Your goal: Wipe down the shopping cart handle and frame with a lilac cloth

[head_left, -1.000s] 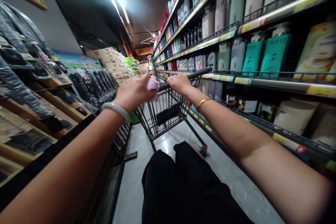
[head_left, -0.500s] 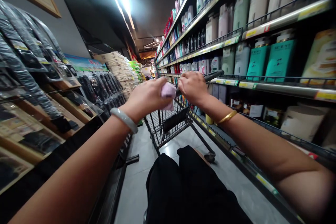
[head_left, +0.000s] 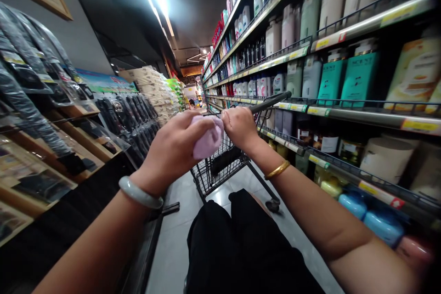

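A pale purple cloth (head_left: 206, 138) is bunched in my left hand (head_left: 172, 149), whose fingers and thumb are closed round it; a grey bangle circles that wrist. My right hand (head_left: 240, 127), with a gold bangle at the wrist, is closed on the dark handle (head_left: 270, 102) of a shopping cart, just right of the cloth. Below and beyond both hands is the cart's black wire basket (head_left: 220, 172). My hands cover the left part of the handle.
Shelves of bottles (head_left: 360, 73) run along the right, close to my right arm. Racks of packaged goods (head_left: 37, 179) line the left side, with stacked beige packs (head_left: 151, 89) farther on. Grey tiled floor (head_left: 179, 234) lies between, under the cart.
My left hand has drawn back and left with the cloth, and more of the cloth shows. My right hand has shifted slightly left and down, still closed on the handle.
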Available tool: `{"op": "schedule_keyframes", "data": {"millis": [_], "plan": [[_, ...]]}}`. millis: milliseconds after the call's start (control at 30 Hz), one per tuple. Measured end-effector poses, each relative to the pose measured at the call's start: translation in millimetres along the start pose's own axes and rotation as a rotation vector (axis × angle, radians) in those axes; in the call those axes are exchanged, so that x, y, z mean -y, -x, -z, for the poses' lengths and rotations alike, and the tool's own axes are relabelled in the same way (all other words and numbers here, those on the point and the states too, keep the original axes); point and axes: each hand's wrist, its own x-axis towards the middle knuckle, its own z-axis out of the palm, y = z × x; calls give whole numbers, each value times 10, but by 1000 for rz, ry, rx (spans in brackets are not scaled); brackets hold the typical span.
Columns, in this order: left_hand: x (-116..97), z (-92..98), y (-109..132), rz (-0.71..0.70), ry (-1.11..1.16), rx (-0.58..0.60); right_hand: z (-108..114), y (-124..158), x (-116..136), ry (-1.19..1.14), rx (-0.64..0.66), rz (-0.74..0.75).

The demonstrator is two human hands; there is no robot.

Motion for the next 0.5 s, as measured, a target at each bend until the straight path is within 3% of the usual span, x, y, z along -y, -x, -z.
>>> {"op": "schedule_keyframes", "data": {"millis": [133, 267, 400, 500], "plan": [[-97, -278, 298, -22, -192, -266, -2, 23, 84, -29, -21, 9], [-289, -606, 227, 109, -301, -496, -42, 27, 144, -49, -73, -12], [-456, -813, 2, 270, -322, -565, -88, 0, 124, -51, -58, -14], [-474, -925, 56, 182, -303, -578, -97, -21, 105, -54, -37, 5]]}}
